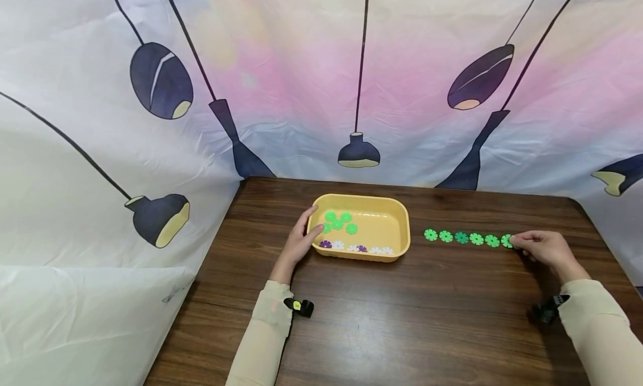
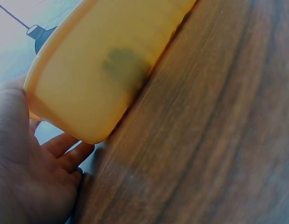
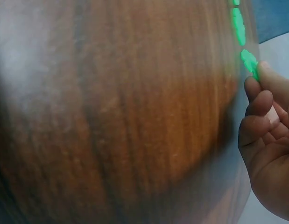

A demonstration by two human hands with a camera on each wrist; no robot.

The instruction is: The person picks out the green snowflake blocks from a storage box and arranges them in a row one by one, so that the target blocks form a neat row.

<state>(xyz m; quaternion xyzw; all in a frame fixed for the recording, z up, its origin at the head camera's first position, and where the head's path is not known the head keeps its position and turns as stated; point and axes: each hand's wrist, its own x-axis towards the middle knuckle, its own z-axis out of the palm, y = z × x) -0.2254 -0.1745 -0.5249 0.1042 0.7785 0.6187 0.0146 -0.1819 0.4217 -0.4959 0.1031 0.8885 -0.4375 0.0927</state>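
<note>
My left hand [image 1: 297, 242] grips the left end of a yellow tray [image 1: 359, 256], its thumb over the rim; in the left wrist view the fingers [image 2: 69, 151] curl beneath the tray's corner [image 2: 74, 107]. Green flower-shaped pieces [image 1: 337, 224] lie at the tray's left, with white pieces [image 1: 338, 245] and purple ones [image 1: 325, 244] along its near side. Right of the tray, several green pieces [image 1: 476, 239] form a row, one of them darker [image 1: 461, 237]. At the row's right end my right hand [image 1: 547, 252] pinches a green piece [image 3: 249, 63] between thumb and forefinger.
The brown wooden table [image 1: 402, 319] reaches back to a hanging cloth [image 1: 301, 68] printed with lamps. Another pale cloth [image 1: 90, 308] hangs along the left side. A black band with a camera [image 1: 300, 307] sits on the left wrist, another [image 1: 548, 309] on the right.
</note>
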